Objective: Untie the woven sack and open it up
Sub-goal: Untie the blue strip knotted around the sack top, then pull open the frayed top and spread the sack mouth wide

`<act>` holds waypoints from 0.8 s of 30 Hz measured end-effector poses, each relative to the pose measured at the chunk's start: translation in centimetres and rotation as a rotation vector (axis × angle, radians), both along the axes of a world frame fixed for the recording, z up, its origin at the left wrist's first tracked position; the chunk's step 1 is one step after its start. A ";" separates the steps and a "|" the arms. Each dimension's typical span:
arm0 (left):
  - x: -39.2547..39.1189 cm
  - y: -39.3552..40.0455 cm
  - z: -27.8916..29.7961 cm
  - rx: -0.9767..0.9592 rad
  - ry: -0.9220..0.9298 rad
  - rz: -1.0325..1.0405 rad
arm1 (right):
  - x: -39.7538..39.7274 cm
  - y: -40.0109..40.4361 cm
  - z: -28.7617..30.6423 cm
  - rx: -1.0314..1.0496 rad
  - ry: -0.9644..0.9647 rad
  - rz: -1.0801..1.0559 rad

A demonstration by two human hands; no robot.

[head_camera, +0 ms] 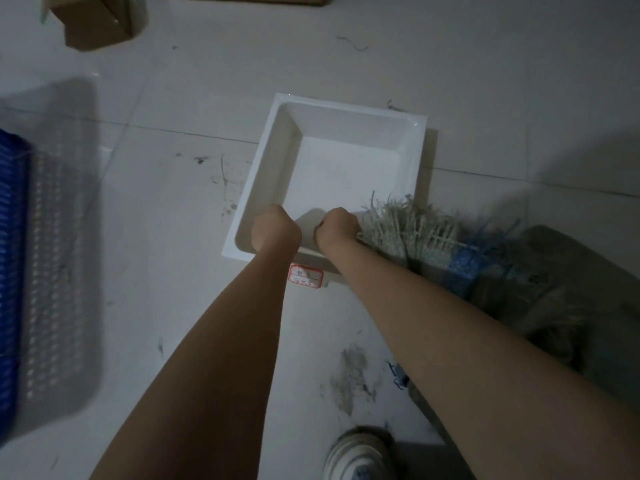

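The woven sack (pixel 519 289) lies on the floor at the right, pale grey with a blue band (pixel 464 268). Its frayed mouth (pixel 408 230) fans out toward the near right corner of a white tray (pixel 263 174). My right hand (pixel 337 228) is closed in a fist right at the left side of the frayed mouth and grips it. My left hand (pixel 275 232) is a closed fist a short way to the left, over the tray's near edge. Whether a string runs between the two fists is not visible.
A blue perforated crate (pixel 14 271) stands at the left edge, blurred. A cardboard box (pixel 97 22) sits at the top left. A red-and-white label (pixel 305 275) lies by the tray's near rim. My shoe (pixel 360 455) is at the bottom. Thread scraps and dirt mark the tiled floor.
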State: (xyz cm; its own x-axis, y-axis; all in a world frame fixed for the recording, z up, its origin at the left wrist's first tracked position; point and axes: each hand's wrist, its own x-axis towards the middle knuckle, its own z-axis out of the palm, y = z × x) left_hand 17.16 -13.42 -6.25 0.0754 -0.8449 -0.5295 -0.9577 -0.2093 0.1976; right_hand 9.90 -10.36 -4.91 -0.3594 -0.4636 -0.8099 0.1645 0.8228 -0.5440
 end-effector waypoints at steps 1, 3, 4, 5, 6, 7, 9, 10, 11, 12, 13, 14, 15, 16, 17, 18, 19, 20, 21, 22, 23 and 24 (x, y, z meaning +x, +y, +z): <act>-0.1 0.1 0.2 -0.020 -0.023 -0.044 | -0.1 -0.1 0.1 0.011 -0.028 -0.013; -0.4 1.0 1.7 -0.083 -0.064 -0.070 | 0.1 0.1 2.1 -0.054 -0.013 -0.010; -0.7 1.6 2.7 -0.120 -0.058 -0.079 | -0.2 -0.1 3.4 -0.093 -0.042 -0.014; -1.1 2.1 3.7 -0.143 -0.028 -0.094 | -0.6 -0.3 5.0 -0.146 -0.064 -0.026; -1.3 2.6 4.3 -0.142 0.020 -0.097 | -1.3 -0.5 6.4 -0.207 -0.081 -0.030; -1.7 3.0 5.0 -0.119 0.103 -0.074 | -2.2 -0.2 8.3 -0.270 -0.092 -0.027; -2.5 3.9 6.9 -0.015 0.298 -0.029 | -4.6 0.6 11.8 -0.404 -0.040 -0.009; -3.1 4.3 7.9 0.043 0.385 -0.008 | -6.1 1.2 13.2 -0.463 0.075 0.020; -3.7 4.9 9.1 0.110 0.456 0.021 | -7.7 2.1 14.5 -0.479 0.245 0.086; -4.4 5.7 10.4 0.185 0.500 0.050 | -9.3 3.2 15.1 -0.458 0.411 0.165; -4.9 6.5 11.5 0.257 0.524 0.068 | -10.9 4.8 15.6 -0.378 0.533 0.242; -5.5 7.4 12.6 0.314 0.531 0.064 | -12.3 6.6 16.0 -0.277 0.601 0.314; -5.9 8.3 13.5 0.372 0.510 0.036 | -13.5 8.7 15.9 -0.149 0.602 0.381; -6.3 9.2 14.0 0.421 0.476 -0.006 | -14.5 10.7 15.7 -0.041 0.577 0.429; -6.7 10.1 14.5 0.462 0.434 -0.056 | -15.2 12.6 15.2 0.057 0.504 0.449; -7.0 10.9 14.7 0.498 0.400 -0.096 | -15.4 14.4 14.8 0.114 0.405 0.448; -7.4 11.6 14.7 0.522 0.379 -0.118 | -15.5 15.8 14.4 0.143 0.320 0.440; -7.8 12.3 14.6 0.525 0.386 -0.131 | -15.4 17.0 13.7 0.160 0.264 0.432; -8.1 13.0 14.5 0.518 0.419 -0.131 | -15.2 17.9 13.1 0.177 0.210 0.415; -8.4 13.5 14.1 0.496 0.466 -0.126 | -15.1 18.6 12.5 0.178 0.152 0.370; -8.6 14.0 13.8 0.466 0.492 -0.125 | -15.1 19.1 12.1 0.169 0.089 0.304; -8.7 14.4 13.6 0.424 0.501 -0.136 | -15.0 19.4 12.1 0.152 0.047 0.234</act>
State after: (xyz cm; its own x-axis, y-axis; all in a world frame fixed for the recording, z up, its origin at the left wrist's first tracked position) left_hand 8.44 0.98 7.34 -0.3588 -0.5407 -0.7608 -0.7947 -0.2506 0.5529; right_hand -5.09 9.08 7.18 -0.2960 -0.4133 -0.8611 -0.0622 0.9080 -0.4144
